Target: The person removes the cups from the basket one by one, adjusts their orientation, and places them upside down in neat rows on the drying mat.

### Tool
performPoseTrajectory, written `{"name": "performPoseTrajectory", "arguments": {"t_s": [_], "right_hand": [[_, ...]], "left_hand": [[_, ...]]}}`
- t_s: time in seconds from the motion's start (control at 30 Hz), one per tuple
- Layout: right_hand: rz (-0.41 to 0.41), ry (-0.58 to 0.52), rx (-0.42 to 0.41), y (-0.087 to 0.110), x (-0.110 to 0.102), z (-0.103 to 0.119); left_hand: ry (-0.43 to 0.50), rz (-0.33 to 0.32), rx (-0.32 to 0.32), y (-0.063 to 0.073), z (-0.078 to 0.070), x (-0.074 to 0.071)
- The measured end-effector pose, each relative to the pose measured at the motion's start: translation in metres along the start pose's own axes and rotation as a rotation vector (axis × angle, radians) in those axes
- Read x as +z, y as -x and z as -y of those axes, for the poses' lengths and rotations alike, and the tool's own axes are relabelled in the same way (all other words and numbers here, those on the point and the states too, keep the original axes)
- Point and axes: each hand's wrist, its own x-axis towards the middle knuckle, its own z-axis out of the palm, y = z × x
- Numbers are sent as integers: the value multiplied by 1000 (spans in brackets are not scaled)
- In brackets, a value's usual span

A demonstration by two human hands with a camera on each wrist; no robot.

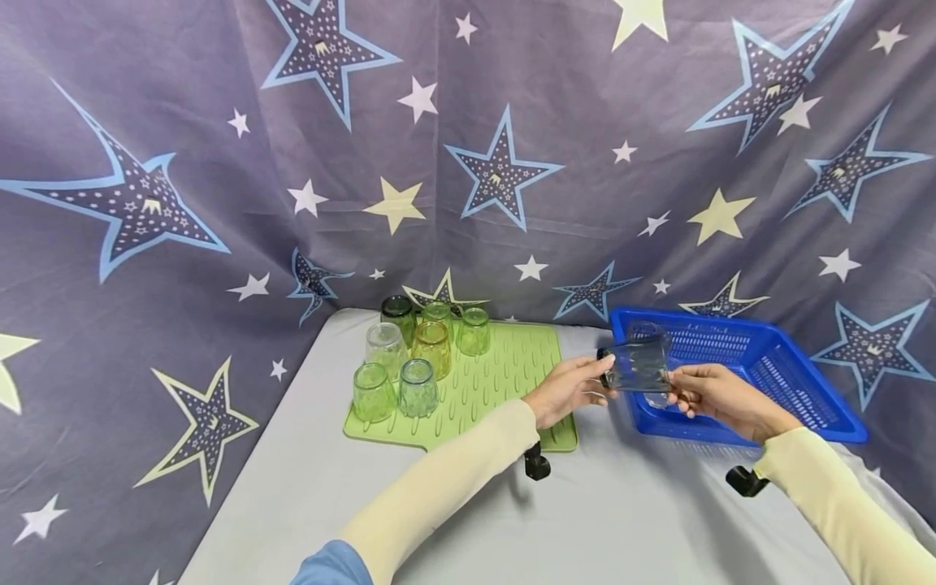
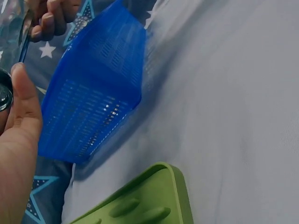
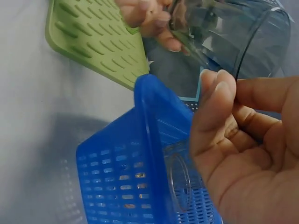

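A dark grey-blue drinking glass [image 1: 638,364] lies on its side in the air, partly over the left end of the blue basket [image 1: 826,357]. My left hand [image 1: 570,388] grips it around the base, thumb on top. At the rim, my right hand [image 1: 727,400] pinches the wall between thumb and fingers, as the right wrist view shows with the glass [image 3: 233,37] up close. Below, a clear glass [image 3: 180,179] rests inside the basket.
Left of the basket lies a green ridged drying mat [image 1: 512,382]. Several tumblers stand upside down on its left part, among them a blue one [image 1: 418,390], an amber one [image 1: 431,351] and a dark green one [image 1: 398,317]. Star-printed cloth [image 1: 585,244] hangs behind.
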Motion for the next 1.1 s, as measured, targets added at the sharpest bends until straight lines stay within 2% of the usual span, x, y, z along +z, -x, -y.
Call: {"name": "performPoseTrajectory", "arguments": {"t_s": [0.2, 0.37, 0.7, 0.93, 1.1], "right_hand": [[-76, 81, 8, -4, 8, -6], [-89, 181, -13, -4, 13, -12], [-57, 323, -59, -1, 17, -15], [-78, 331, -38, 1, 18, -16], [-92, 343, -39, 1, 17, -17]], "left_hand": [[-47, -53, 33, 1, -5, -9], [-129, -134, 32, 4, -16, -22], [-497, -242, 68, 18, -52, -57], [-839, -362, -2, 37, -80, -81], [-1025, -377, -17, 45, -95, -95]]}}
